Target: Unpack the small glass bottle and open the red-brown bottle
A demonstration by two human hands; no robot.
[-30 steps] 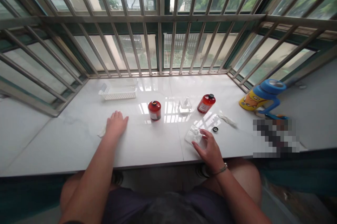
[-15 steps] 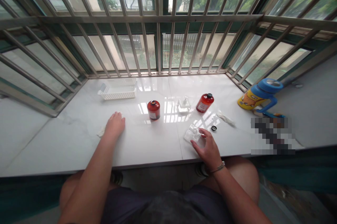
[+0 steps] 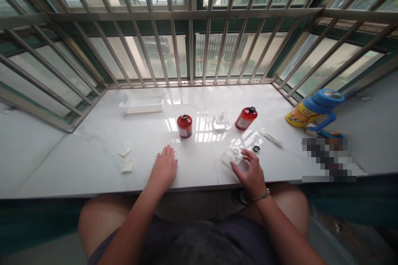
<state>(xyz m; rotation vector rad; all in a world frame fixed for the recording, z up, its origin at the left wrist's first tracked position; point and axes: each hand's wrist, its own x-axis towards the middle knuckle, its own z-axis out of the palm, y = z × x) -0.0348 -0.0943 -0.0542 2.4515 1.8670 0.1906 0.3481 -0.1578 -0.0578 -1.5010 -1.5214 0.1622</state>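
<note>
My right hand (image 3: 251, 173) has its thumb and fingers around the edge of a clear square container (image 3: 232, 155), tilted on the white countertop. Palm down, my left hand (image 3: 163, 167) lies on the counter with fingers stretched out; anything under it is hidden. Ahead of it stands a red bottle (image 3: 184, 127) with an uncapped neck. Another red bottle (image 3: 246, 119) wears a black cap. Between the two bottles sits a second clear square container (image 3: 221, 120). A small black ring-like cap (image 3: 256, 149) rests just beyond my right hand.
Left of my hands lie a crumpled white scrap (image 3: 125, 150) and a square white scrap (image 3: 127, 166). A white perforated basket (image 3: 143, 107) stands at the back left. On the right are a twisted whitish strip (image 3: 271, 137) and a blue-and-yellow water bottle (image 3: 314, 109). Metal bars line the window.
My left hand has moved right across the counter, away from the white scraps, which now show in full. My right hand stays at the clear container. The view has shifted slightly.
</note>
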